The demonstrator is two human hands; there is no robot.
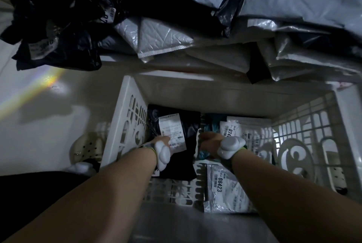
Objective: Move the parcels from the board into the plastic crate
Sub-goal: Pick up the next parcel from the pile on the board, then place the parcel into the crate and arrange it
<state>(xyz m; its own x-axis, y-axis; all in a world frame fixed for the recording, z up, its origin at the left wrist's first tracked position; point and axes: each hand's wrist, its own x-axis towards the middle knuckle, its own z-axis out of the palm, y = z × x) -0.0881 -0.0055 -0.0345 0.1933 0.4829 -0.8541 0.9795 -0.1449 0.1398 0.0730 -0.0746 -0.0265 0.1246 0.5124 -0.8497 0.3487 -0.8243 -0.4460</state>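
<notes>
1. Both forearms reach down into the plastic crate point(125, 109). The left hand point(163, 141) touches the black parcel point(176, 144); whether the right hand point(209, 141) grasps anything, I cannot tell.
2. Judged step: settling that parcel at the crate's 10 o'clock.
3. Next: fetch from the piled parcels point(156, 37) on the board point(117, 59), 12 o'clock.

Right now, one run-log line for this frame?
phase: placing | left hand: on black plastic parcel in white plastic crate | right hand: low between parcels, grip unclear | grey and black parcels remain on board
</notes>
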